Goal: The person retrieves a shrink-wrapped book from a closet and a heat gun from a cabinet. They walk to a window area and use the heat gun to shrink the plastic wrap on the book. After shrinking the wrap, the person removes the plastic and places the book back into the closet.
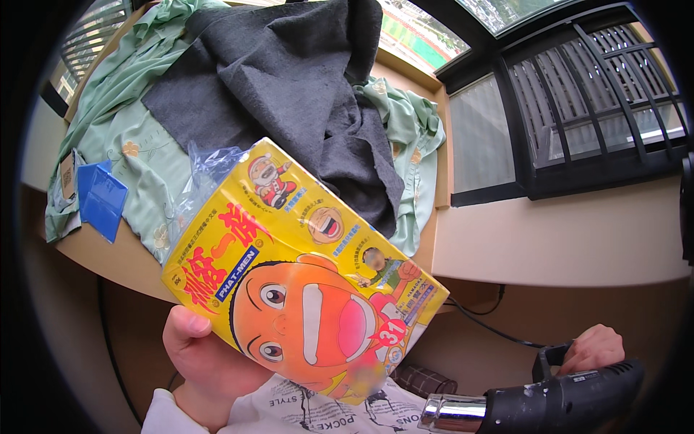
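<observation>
My left hand [209,358] grips a yellow comic book [303,260] by its lower left edge, thumb on top of the cover. The cover shows a large cartoon face with a wide-open mouth and bears writing. A transparent plastic film [209,168] wraps the book and sticks out crumpled past its upper left end. At the lower right, my right hand [593,347] is closed around the handle of a black heat gun [564,399]. Its metal nozzle [452,413] points left, below the book and apart from it. The handle is partly hidden.
A dark grey felt cloth [271,70] lies rumpled over a green flowered cloth [143,141] on the wooden table [124,255]. Blue flat packets [103,200] lie at the left. A black cable [488,323] runs to the heat gun. Barred windows [591,103] stand at the right.
</observation>
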### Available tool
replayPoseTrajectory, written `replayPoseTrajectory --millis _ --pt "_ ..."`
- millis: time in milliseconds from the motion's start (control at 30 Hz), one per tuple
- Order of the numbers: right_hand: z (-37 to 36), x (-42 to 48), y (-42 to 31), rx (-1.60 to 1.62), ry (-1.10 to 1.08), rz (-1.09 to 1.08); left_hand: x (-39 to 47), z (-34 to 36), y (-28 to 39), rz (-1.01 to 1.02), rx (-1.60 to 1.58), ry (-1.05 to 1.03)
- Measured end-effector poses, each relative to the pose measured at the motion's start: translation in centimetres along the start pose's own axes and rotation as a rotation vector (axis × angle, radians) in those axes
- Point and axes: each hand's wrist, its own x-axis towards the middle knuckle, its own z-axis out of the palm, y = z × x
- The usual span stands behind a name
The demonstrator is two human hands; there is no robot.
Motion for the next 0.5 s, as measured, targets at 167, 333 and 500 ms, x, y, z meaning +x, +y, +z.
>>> replayPoseTrajectory --millis 167,333,500 --pt "0.2 -0.3 0.8 0.005 0.084 0.004 0.3 -0.4 0.0 0.031 0.005 0.024" --pt "0.5 -1.9 2.2 0.032 0.203 0.001 0.4 -0.6 0.3 0.045 0.006 0.033" --pt "2.9 -3.6 4.8 0.016 0.337 0.044 0.3 -0.6 0.8 0.021 -0.059 -0.021"
